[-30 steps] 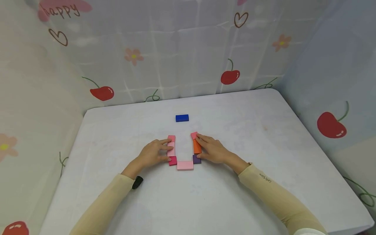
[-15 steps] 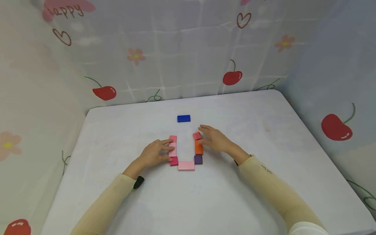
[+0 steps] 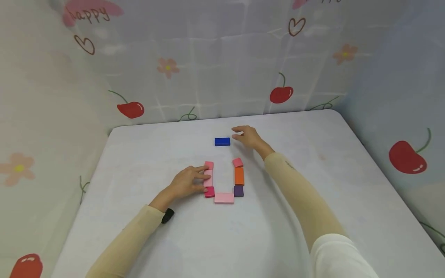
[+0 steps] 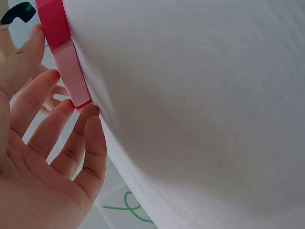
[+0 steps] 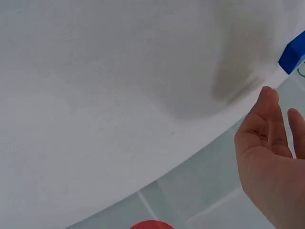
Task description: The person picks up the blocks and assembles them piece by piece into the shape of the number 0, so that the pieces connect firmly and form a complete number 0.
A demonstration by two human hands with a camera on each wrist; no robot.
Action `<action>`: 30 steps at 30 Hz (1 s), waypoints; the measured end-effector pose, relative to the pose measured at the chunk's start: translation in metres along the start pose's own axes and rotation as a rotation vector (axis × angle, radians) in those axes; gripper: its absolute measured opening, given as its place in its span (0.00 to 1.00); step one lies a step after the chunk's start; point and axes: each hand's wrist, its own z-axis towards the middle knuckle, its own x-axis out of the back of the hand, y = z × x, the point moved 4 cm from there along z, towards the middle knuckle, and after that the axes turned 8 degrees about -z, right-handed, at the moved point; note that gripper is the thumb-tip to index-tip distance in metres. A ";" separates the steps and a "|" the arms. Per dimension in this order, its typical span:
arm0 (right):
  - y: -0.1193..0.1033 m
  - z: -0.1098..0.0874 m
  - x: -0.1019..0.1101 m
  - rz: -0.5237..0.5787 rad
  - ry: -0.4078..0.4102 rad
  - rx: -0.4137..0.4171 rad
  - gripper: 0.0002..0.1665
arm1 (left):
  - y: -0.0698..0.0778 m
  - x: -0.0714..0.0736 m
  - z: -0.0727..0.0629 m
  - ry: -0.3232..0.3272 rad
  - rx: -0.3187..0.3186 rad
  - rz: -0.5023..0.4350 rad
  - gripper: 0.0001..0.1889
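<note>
Colored blocks lie on the white table in a U outline. My left hand rests its fingertips along the left side, by a small pink block, a light pink block and a crimson block. In the left wrist view its spread fingers meet the outer edge of the light pink block. Just right of a lone blue block, my right hand hovers with thumb and fingers parted, holding nothing. The right wrist view shows the blue block beyond the fingertips.
Another light pink block forms the bottom of the U. Up its right side run a purple block, an orange block and a tilted coral block. A cherry-patterned curtain hangs behind the table.
My right hand has left the U's right side and moved away from me, up to the blue block. The left hand stays at the left blocks. The head view has shifted slightly.
</note>
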 end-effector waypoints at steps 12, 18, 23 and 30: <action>-0.002 0.023 -0.019 -0.016 -0.063 0.006 0.20 | 0.003 -0.002 0.001 -0.011 0.004 -0.003 0.27; -0.005 0.023 -0.020 -0.061 -0.046 0.042 0.16 | 0.003 0.000 0.002 -0.002 -0.005 -0.002 0.27; -0.005 0.020 -0.021 -0.111 -0.067 0.071 0.16 | 0.002 0.001 0.001 0.007 -0.018 0.004 0.26; -0.004 0.011 -0.026 -0.094 -0.130 0.096 0.16 | 0.001 0.002 0.000 0.005 -0.010 0.005 0.26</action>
